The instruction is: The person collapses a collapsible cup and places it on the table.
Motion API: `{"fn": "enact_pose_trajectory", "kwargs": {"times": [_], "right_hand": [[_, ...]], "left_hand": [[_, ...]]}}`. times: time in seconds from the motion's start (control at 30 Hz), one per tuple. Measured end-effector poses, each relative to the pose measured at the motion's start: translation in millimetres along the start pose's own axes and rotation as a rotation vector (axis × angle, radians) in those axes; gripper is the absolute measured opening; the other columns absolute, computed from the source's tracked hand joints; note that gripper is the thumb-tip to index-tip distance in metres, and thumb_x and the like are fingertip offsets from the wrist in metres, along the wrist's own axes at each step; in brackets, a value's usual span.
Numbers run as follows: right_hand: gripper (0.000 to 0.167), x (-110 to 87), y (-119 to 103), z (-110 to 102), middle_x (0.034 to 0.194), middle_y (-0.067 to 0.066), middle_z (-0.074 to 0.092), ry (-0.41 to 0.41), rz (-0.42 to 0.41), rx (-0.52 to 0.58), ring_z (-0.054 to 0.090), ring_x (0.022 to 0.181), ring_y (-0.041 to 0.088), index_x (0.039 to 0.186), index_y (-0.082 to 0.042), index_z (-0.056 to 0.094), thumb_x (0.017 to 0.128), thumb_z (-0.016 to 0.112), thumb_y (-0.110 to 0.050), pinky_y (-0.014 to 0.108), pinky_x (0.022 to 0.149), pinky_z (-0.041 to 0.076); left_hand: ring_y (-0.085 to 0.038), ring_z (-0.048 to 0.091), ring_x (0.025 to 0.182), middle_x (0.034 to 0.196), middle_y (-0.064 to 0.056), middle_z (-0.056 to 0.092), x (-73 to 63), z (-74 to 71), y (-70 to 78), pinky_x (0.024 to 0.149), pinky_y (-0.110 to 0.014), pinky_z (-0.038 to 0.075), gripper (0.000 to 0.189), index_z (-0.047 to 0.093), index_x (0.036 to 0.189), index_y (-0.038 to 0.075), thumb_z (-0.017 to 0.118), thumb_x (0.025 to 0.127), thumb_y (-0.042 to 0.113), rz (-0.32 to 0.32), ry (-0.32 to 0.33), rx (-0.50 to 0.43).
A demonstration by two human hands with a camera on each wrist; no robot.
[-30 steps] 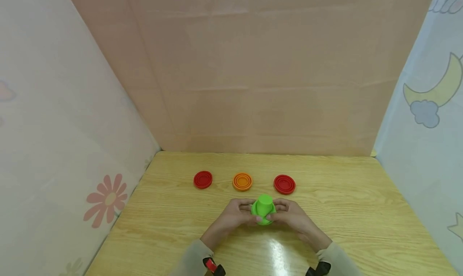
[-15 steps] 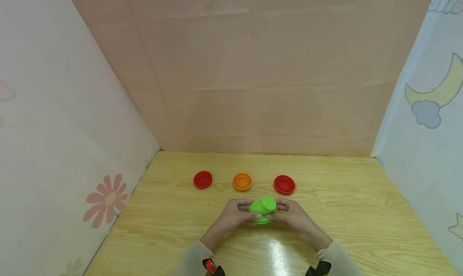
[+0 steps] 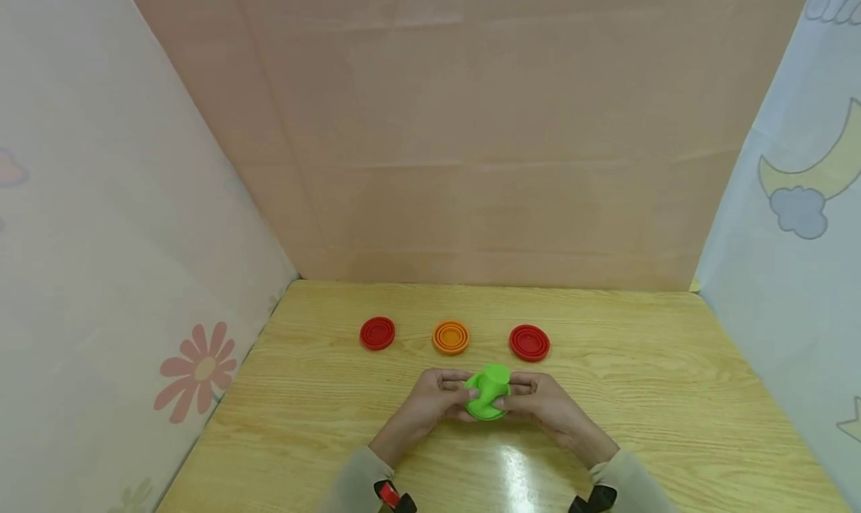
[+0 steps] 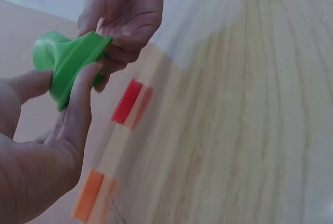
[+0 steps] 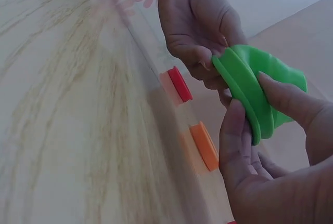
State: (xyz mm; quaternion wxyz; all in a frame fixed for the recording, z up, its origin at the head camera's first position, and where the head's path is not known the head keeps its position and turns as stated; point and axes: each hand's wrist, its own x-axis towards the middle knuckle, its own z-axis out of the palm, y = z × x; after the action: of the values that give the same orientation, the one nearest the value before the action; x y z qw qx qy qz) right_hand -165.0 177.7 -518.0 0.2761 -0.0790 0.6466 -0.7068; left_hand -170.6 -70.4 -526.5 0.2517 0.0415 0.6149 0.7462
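Note:
Both hands hold a soft green collapsible cup (image 3: 489,395) above the near middle of the table, its narrow end up and its wall dented and skewed. On the cup's left side, the left hand (image 3: 430,402) pinches the rim, thumb pressed on the wall and fingers beneath. The right hand (image 3: 543,407) grips the opposite side the same way, its thumb near the front. In the left wrist view the green cup (image 4: 70,60) shows a wide double rim facing down and a bulging narrow part. The right wrist view shows the right fingers under the rim of the cup (image 5: 255,89).
Beyond the hands, a row of flattened collapsible cups lies on the wooden table (image 3: 282,423): a red one (image 3: 377,333) at left, an orange one (image 3: 450,337) in the middle and another red one (image 3: 529,342) at right. A brown backdrop (image 3: 471,161) rises behind the table.
The green cup's narrow end has skewed and shifted slightly while its wall twists. The left thumb has moved up onto the wall. Both hands stay in nearly the same place; the flattened cups lie still.

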Motion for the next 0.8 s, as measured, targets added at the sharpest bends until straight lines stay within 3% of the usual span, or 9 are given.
{"fn": "enact_pose_trajectory", "kwargs": {"times": [0.17,0.33,0.57,0.7,0.8], "right_hand": [[0.083,1.1,1.0,5.3,0.151,0.030,0.053,0.073,-0.007,-0.115,0.063,0.133,0.035,0.154,0.010,0.040,0.088,0.084,-0.014,0.037,0.107,0.059],[0.086,2.9,2.2,8.6,0.157,0.034,0.044,0.138,-0.013,-0.133,0.056,0.139,0.044,0.156,0.005,0.042,0.084,0.087,-0.014,0.043,0.108,0.058],[0.081,4.1,3.6,12.6,0.155,0.036,0.046,0.195,-0.026,-0.077,0.066,0.123,0.027,0.153,0.008,0.045,0.085,0.085,-0.010,0.031,0.094,0.063],[0.078,5.0,4.8,12.3,0.150,0.032,0.054,0.162,-0.029,0.006,0.071,0.112,0.021,0.154,0.011,0.041,0.089,0.080,-0.008,0.033,0.090,0.065],[0.076,4.6,4.9,7.8,0.142,0.022,0.064,0.103,-0.025,0.047,0.073,0.110,0.018,0.154,0.011,0.040,0.092,0.079,-0.010,0.034,0.091,0.065]], "left_hand": [[-0.022,0.079,0.084,0.105,-0.019,0.079,-0.4,11.3,-0.7,0.073,-0.034,0.068,0.042,0.063,0.131,-0.009,0.075,0.094,0.004,0.031,0.110,0.022],[-0.021,0.078,0.081,0.101,-0.016,0.078,-1.3,21.5,-0.4,0.071,-0.033,0.068,0.042,0.061,0.131,-0.010,0.075,0.095,0.005,0.077,0.164,0.045],[-0.020,0.078,0.078,0.096,-0.016,0.078,-2.7,29.5,0.6,0.070,-0.033,0.068,0.040,0.060,0.131,-0.011,0.072,0.096,0.004,0.105,0.211,0.036],[-0.023,0.080,0.080,0.102,-0.023,0.078,-2.6,30.1,1.0,0.071,-0.032,0.068,0.040,0.059,0.134,-0.011,0.069,0.097,0.003,0.109,0.210,0.025],[-0.026,0.080,0.083,0.107,-0.027,0.078,-2.3,28.9,2.2,0.073,-0.033,0.067,0.040,0.059,0.136,-0.011,0.066,0.099,0.002,0.103,0.189,0.018]]}}
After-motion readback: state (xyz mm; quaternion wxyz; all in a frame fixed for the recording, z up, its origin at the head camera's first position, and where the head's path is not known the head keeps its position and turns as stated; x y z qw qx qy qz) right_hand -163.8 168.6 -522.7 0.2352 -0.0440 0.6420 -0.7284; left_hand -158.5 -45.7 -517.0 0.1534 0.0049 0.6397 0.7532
